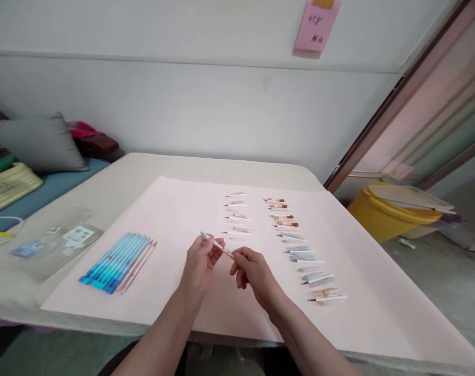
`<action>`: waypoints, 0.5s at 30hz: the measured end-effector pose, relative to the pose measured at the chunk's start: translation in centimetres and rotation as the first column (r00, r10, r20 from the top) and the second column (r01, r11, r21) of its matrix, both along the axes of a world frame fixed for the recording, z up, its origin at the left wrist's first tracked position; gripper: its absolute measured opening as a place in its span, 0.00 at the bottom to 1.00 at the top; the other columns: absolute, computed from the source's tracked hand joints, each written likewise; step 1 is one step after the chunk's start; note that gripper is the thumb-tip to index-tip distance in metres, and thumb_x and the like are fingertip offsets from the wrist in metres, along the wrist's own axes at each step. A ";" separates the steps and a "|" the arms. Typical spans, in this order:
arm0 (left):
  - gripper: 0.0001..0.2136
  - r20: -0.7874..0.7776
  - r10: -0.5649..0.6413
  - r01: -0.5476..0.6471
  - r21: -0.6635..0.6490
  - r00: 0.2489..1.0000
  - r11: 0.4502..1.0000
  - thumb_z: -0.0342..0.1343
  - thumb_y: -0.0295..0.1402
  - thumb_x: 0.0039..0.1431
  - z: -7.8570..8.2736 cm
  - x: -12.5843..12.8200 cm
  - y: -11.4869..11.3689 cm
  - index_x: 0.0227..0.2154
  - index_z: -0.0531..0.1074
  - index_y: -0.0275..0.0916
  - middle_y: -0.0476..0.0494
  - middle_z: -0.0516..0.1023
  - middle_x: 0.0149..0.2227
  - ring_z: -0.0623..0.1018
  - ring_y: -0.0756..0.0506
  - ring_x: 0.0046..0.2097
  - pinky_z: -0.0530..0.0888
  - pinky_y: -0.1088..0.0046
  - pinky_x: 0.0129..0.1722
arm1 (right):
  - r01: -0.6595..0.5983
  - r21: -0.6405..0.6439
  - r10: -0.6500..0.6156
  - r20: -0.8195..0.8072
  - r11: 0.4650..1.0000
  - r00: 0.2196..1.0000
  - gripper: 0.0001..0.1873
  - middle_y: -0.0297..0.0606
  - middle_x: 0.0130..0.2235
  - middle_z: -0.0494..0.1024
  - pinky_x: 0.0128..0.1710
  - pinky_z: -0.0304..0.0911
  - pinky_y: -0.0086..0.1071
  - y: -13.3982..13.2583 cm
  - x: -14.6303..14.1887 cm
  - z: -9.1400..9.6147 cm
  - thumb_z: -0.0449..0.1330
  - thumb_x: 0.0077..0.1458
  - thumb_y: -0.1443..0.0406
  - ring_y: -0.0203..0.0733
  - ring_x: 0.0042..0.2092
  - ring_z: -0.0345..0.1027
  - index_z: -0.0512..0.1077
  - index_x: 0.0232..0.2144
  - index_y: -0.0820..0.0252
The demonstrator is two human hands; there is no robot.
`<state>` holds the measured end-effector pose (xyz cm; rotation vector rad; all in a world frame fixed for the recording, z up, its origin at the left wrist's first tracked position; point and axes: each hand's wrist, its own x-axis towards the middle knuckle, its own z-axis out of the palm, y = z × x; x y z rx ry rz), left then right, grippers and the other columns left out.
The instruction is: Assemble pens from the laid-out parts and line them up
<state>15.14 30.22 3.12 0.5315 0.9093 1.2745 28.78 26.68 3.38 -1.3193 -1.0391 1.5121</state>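
Both my hands hold one thin pen (217, 244) above a pale pink sheet (175, 209) on the table. My left hand (200, 261) pinches the pen's upper end with closed fingers. My right hand (253, 269) grips its lower end, fingers curled. To the left lies a tight row of several blue pens (114, 261) with a few pink ones beside them. Beyond my hands, two columns of small pen parts and refills are laid out: a short column (237, 214) and a longer one (300, 250) running toward the right.
A clear plastic package (65, 243) lies on the table's left part. A grey cushion (37, 143) and a blue mat sit at the far left. A yellow bucket (382, 211) stands on the floor to the right. A pink note (316, 26) hangs on the wall.
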 end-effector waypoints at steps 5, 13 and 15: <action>0.05 -0.004 -0.023 0.024 0.042 1.000 0.999 0.56 0.32 0.53 -0.1 0.0 0.0 0.32 0.68 0.36 0.41 0.76 0.34 0.76 0.47 0.40 0.72 0.70 0.42 | -0.005 -0.129 -0.016 -0.157 0.992 0.987 0.12 0.29 0.20 0.68 0.14 0.40 0.24 0.1 0.2 0.2 0.53 0.52 0.56 0.26 0.13 0.48 0.63 0.30 0.60; 0.05 0.046 -0.024 0.023 0.029 0.999 0.999 0.57 0.31 0.52 0.2 -0.1 -0.1 0.32 0.68 0.36 0.40 0.76 0.35 0.76 0.47 0.39 0.73 0.73 0.38 | -0.035 0.161 -0.019 0.322 0.986 0.947 0.11 0.28 0.19 0.66 0.16 0.46 0.24 -0.6 -0.5 0.7 0.49 0.55 0.58 0.30 0.16 0.55 0.62 0.25 0.57; 0.06 0.039 -0.044 0.043 0.034 0.998 0.998 0.56 0.32 0.53 0.4 -0.1 -0.3 0.33 0.68 0.37 0.39 0.76 0.37 0.76 0.47 0.39 0.73 0.73 0.37 | -0.103 0.050 0.093 0.172 0.993 0.981 0.16 0.29 0.18 0.66 0.14 0.44 0.25 -0.4 -0.2 0.6 0.44 0.57 0.55 0.30 0.14 0.52 0.61 0.26 0.58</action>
